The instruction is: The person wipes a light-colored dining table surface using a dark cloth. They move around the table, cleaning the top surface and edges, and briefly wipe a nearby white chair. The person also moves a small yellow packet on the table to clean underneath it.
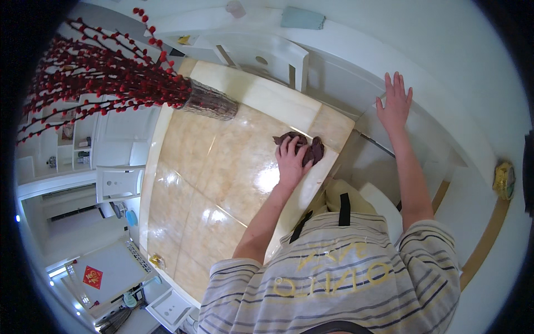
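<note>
My left hand [291,160] presses down on a crumpled dark maroon cloth [318,150], its fingers curled over it. Part of the cloth bunches out to the right of the hand. Both are near the corner of a glossy beige tiled table [217,167] with a pale border. Out to the right, my right hand [395,102] is stretched forward with its fingers extended and nothing held. It is in front of the white wall and its ledge; whether it touches them I cannot tell.
A bark-textured vase [212,102] with long red-berry branches [125,77] lies or stands by the table's far left edge. White chairs [267,54] [121,183] [171,308] surround the table. A small gold item [157,261] sits at its left border. A teal cloth [302,18] lies on the ledge.
</note>
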### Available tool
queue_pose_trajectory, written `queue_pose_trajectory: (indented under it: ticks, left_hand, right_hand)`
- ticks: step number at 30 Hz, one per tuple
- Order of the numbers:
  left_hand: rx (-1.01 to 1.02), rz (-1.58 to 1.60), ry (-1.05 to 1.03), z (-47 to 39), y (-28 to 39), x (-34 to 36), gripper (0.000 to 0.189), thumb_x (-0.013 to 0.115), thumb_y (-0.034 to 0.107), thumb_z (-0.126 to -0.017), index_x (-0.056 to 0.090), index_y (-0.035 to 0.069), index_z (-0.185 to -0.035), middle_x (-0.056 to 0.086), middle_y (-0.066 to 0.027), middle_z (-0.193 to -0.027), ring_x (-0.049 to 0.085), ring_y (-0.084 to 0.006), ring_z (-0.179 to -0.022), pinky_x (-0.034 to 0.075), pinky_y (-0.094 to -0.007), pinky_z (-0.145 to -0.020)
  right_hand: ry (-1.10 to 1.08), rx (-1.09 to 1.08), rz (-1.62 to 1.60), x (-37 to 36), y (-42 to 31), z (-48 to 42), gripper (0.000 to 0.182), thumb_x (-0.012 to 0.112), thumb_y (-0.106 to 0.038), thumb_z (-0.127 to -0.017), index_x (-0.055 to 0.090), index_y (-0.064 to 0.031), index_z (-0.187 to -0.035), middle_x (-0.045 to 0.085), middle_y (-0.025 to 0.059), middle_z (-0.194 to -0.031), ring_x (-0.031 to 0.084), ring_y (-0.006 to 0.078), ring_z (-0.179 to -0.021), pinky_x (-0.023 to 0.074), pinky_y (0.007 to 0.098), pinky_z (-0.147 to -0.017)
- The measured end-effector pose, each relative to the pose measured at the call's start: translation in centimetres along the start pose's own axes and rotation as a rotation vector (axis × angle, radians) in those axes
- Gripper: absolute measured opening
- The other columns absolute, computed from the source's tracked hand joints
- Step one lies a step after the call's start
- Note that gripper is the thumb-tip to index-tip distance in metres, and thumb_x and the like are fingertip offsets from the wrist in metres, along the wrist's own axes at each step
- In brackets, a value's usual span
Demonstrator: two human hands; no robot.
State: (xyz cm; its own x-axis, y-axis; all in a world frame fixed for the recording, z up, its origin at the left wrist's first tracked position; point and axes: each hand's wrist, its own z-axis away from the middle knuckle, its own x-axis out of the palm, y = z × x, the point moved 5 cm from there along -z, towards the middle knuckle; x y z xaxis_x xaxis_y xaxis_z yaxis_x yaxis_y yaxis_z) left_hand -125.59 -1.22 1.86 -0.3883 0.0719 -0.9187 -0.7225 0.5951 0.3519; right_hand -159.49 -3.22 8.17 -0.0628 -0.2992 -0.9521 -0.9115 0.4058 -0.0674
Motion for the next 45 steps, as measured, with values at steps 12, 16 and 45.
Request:
queue_pose_trajectory:
  ticks: [12, 16, 45]
  left_hand:
    - [-0.432, -0.054, 0.384, -0.9, -7.2, -1.9, 0.05, 0.075, 0.023, -0.07, 0.061, 0.011, -0.116, 0.048, -0.0189, -0.13, 0.04, -0.0427, -0.122, 0.036, -0.0574, -0.099]
    - [-0.26, 0.09, 0.216, 0.3, -2.3, -0.8, 0.052, 0.078, 0.017, -0.065, 0.061, 0.01, -0.114, 0.051, -0.0176, -0.124, 0.043, -0.0402, -0.119, 0.038, -0.0526, -0.1]
    - [-0.282, 0.195, 0.398, -29.4, 0.0, -8.6, 0.034, 0.072, 0.025, -0.082, 0.066, 0.005, -0.109, 0.064, -0.0152, -0.108, 0.057, -0.0345, -0.104, 0.046, -0.0436, -0.089]
  right_hand:
    - [-0.13, 0.0, 0.034, 0.4, 1.2, -0.8, 0.082, 0.068, -0.033, -0.081, 0.028, -0.0199, -0.152, 0.025, 0.0104, -0.158, 0.023, 0.025, -0.147, 0.0195, 0.0537, -0.117]
    - [-0.184, 0.014, 0.036, 0.3, 1.1, -0.9, 0.08, 0.067, -0.034, -0.081, 0.03, -0.0192, -0.151, 0.026, 0.0111, -0.158, 0.023, 0.0252, -0.146, 0.0201, 0.0531, -0.117]
    - [-0.426, -0.33, -0.091, -3.0, 2.4, -4.6, 0.059, 0.064, -0.031, -0.088, 0.047, 0.0012, -0.134, 0.047, 0.0278, -0.137, 0.05, 0.0375, -0.126, 0.0505, 0.0417, -0.091]
